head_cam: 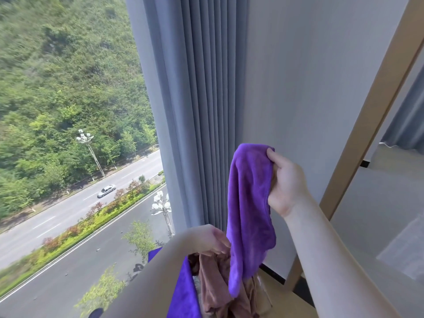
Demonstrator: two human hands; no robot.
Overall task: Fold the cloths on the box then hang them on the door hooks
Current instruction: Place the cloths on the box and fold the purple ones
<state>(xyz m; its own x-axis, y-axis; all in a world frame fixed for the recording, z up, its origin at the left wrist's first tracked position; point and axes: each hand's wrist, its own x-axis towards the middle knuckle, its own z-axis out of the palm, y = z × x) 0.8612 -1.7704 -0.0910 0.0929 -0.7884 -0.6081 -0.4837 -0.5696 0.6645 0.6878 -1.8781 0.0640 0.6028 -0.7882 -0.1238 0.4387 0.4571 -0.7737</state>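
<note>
My right hand [286, 180] holds a purple cloth [250, 214] raised by its top edge, and the cloth hangs down in a long fold. My left hand [211, 241] is lower, its fingers closed on the top of a brown cloth [215, 285] bunched beneath it. A second purple cloth [183, 294] lies to the left of the brown one, partly under my left forearm. The box under the cloths is mostly hidden; only a tan surface [282, 294] shows at the right.
A grey curtain [202, 111] hangs straight ahead beside a large window [68, 134] on the left. A grey wall [309, 88] and a tan door frame [367, 134] stand to the right, with a doorway beyond.
</note>
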